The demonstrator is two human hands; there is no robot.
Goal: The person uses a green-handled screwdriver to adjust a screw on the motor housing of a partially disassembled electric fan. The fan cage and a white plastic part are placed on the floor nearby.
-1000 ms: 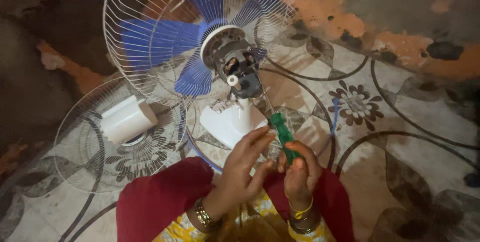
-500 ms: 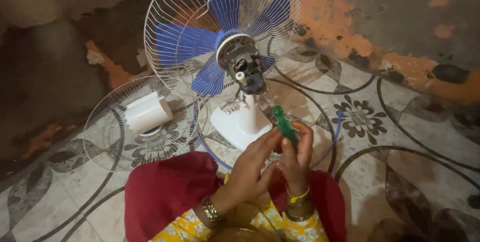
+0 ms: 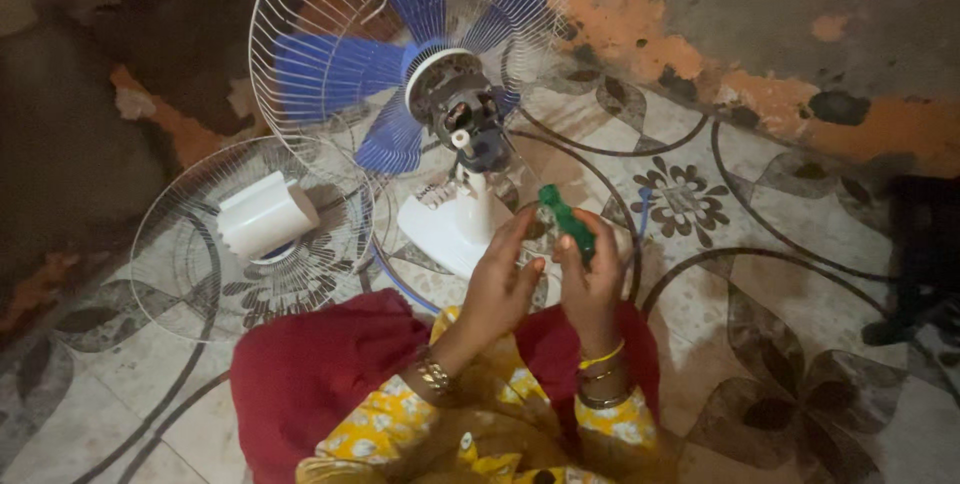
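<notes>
dim warm indoor light, dark corners, slight blur

The left hand wears a beaded metal bracelet at the wrist. The right hand wears three bangles (one yellow at 12 o'clock, two dark metal ones below). Both sleeves are yellow with white and red flowers. A red cloth covers the lap from 9 to 3 o'clock.

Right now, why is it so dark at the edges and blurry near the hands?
Head view: dim indoor light, brightest around the fan motor; the corners sink into shadow. The left hand and right hand holding the green screwdriver look slightly smeared; the white fan guard stays fairly sharp.
</notes>
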